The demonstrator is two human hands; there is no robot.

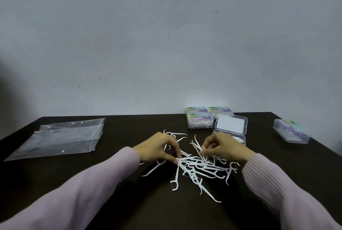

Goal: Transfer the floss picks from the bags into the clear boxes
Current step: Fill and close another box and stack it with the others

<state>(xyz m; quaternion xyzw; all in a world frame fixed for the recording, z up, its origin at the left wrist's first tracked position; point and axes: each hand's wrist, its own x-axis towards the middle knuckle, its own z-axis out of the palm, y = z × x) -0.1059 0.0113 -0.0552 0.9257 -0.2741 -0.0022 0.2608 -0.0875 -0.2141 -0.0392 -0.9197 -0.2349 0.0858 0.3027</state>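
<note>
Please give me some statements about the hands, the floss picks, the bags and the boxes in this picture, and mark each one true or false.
1. The floss picks lie loose in a pile on the dark table. True.
2. The right hand is open and holds nothing. False: it pinches a few picks.
3. The clear bags lie flat to the left of the pile. True.
4. The open box is on the left of the table. False: it is on the right, beyond the right hand.
5. The left hand touches the pile. True.
</note>
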